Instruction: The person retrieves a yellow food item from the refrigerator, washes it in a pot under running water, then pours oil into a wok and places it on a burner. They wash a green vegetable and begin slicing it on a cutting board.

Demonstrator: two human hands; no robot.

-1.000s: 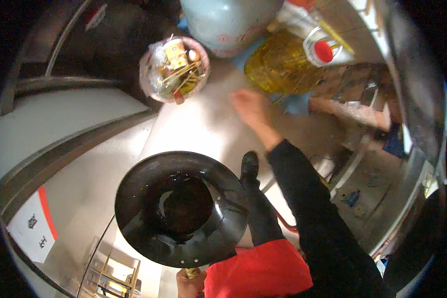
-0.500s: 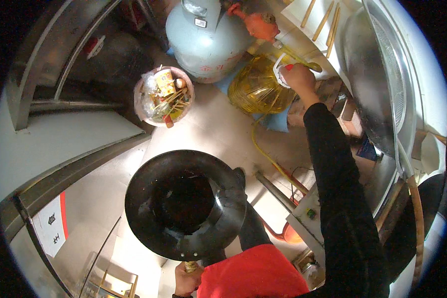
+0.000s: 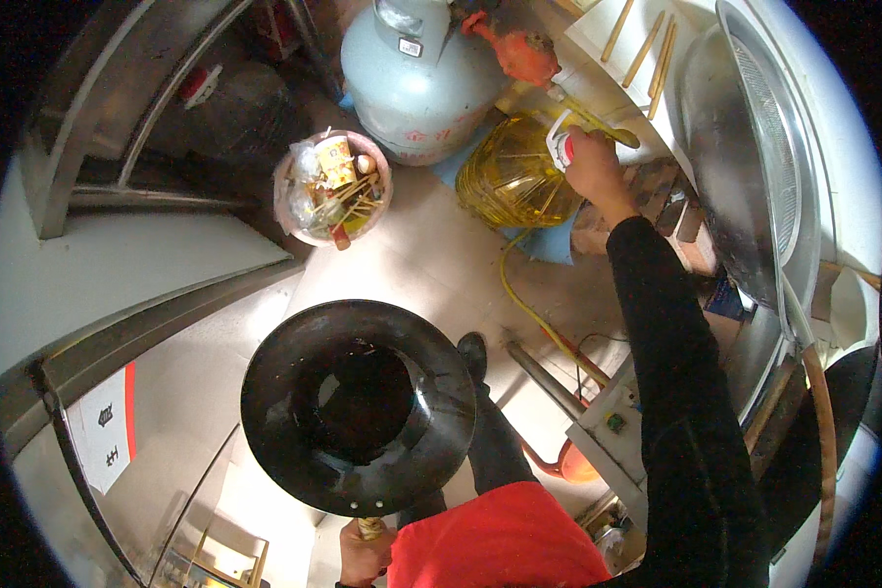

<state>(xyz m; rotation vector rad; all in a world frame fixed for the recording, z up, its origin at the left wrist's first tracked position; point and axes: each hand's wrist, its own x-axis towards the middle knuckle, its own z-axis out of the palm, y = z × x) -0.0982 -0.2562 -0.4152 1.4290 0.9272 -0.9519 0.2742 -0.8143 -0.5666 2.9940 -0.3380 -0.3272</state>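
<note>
My left hand (image 3: 365, 554) is closed round the wrapped handle of a black wok (image 3: 294, 421), which hangs over the floor in front of my red apron (image 3: 500, 534). The inside of the wok looks wet and shiny. My right arm reaches out to a large, clear jug of yellow oil (image 3: 519, 181) standing on the floor. At its top, beside the white carrying handle (image 3: 556, 137), my right hand (image 3: 598, 174) has its fingers closed on the red cap (image 3: 567, 147). The fingertips are partly hidden by the hand.
Beyond the jug stands a grey gas cylinder (image 3: 416, 98) with an orange valve fitting (image 3: 524, 54). A pink bin (image 3: 299, 230) full of rubbish is left of it. A yellow hose (image 3: 529, 309) crosses the floor. Large metal pans (image 3: 725, 176) lean at the right; a metal-framed counter (image 3: 167, 323) edges the left.
The wok has shifted slightly left. My right hand stays at the jug's top, its fingers slightly turned, with more of the red cap showing. The whole view has shifted a little.
</note>
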